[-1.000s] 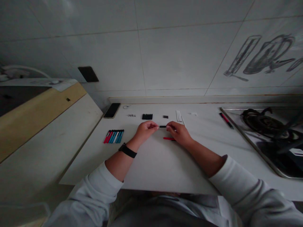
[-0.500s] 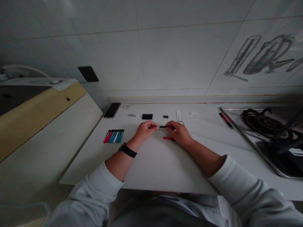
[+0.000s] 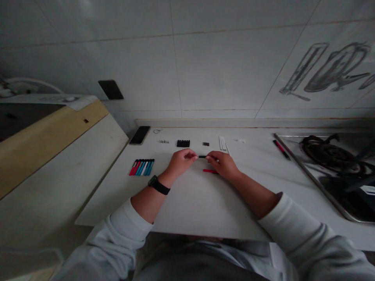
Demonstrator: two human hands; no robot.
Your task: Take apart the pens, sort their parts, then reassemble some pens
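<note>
Between the fingertips of my right hand (image 3: pixel 222 163) is a short black tube (image 3: pixel 202 157), which looks like a pen part. The fingers of my left hand (image 3: pixel 183 162) are pinched at the tube's left end; anything within that pinch is too small or hidden to make out. Under my right hand lies a red pen barrel (image 3: pixel 209 171) with a dark end, partly covered. Beyond the hands are a row of black caps (image 3: pixel 183 143), a small dark cluster of pieces (image 3: pixel 206 144), thin white sticks (image 3: pixel 222 143) and several tiny springs (image 3: pixel 164 141).
A row of red, blue and white pens (image 3: pixel 141 167) lies left on the white table (image 3: pixel 187 207). A phone (image 3: pixel 140 135) and a metal ring (image 3: pixel 157 131) are at the back left. Another red-black pen (image 3: pixel 281 150) lies beside the stove (image 3: pixel 319 179) at right.
Both hands keep almost the same pose around the black tube. The whole view has shifted slightly; the objects on the table stay where they were.
</note>
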